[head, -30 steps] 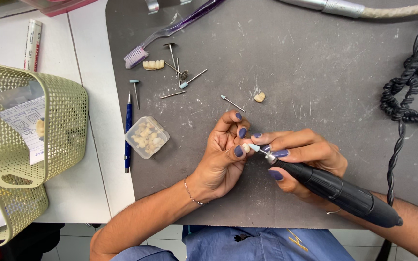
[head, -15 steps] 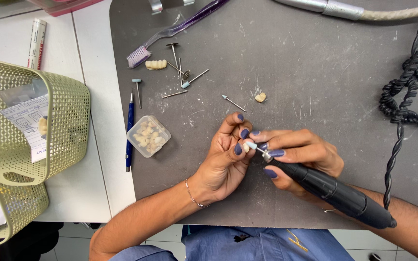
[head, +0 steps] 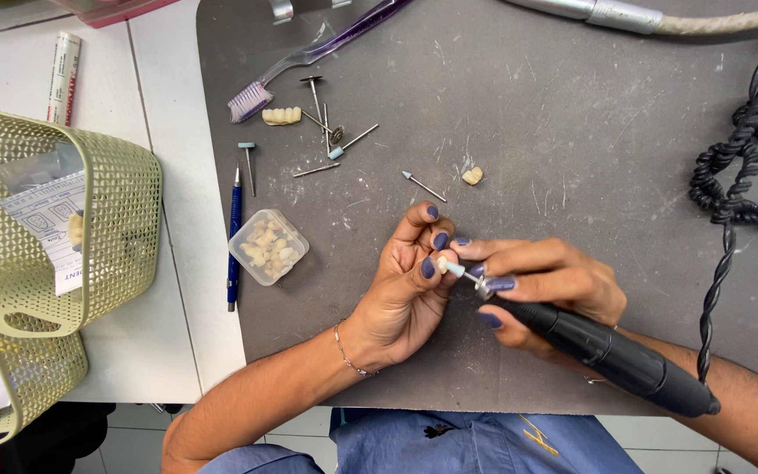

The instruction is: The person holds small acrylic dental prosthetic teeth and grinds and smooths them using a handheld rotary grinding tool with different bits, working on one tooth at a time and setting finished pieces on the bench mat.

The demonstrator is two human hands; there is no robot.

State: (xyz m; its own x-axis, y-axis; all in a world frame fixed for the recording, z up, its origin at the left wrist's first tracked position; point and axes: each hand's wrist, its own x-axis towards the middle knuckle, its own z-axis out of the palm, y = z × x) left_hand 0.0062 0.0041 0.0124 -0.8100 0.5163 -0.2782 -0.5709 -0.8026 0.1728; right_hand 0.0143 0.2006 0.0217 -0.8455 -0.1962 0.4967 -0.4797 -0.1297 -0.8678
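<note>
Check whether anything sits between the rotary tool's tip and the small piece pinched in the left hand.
Nothing visible does: the handpiece in the right hand has its tip against the small pale piece held by the left hand.

We see a white table (head: 107, 351) left of the hands | a dark grey mat (head: 572, 132) covers it under and beyond them | pale tiled floor (head: 300, 430) shows below the table edge, nearer than the hands | light is even and bright, with soft shadows
</note>
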